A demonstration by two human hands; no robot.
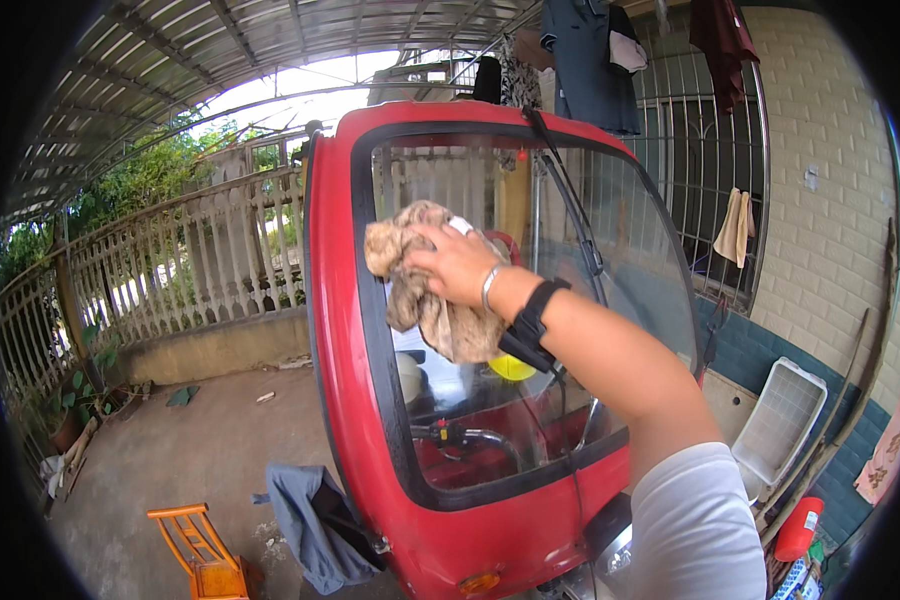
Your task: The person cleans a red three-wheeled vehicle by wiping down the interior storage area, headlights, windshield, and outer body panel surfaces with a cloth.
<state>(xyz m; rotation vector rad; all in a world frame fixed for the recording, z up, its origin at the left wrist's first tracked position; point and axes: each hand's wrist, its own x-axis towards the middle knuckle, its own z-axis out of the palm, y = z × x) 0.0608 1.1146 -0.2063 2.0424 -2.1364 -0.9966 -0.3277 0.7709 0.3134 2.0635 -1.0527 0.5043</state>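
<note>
With fingers spread, my right hand point(456, 264) presses a dirty brown-stained cloth point(450, 326) against the windshield point(622, 225) of a red three-wheeled vehicle cab point(352, 352). The cloth bunches up around my fingers and covers part of the upper left glass. A silver bracelet point(489, 287) and a black wrist strap point(536, 319) circle my wrist. To the right of the hand, a black wiper point(570, 202) hangs down from the top of the frame. Behind the glass, the handlebar point(487, 435) and a yellow object point(511, 367) show. My left hand is out of view.
A small orange wooden chair point(210, 559) stands at lower left, near a grey-blue garment point(315, 525) hanging at the cab's side. A concrete balustrade point(187, 262) runs behind. On the right are a white plastic crate point(780, 420), wooden poles point(847, 420) and a red container point(799, 529).
</note>
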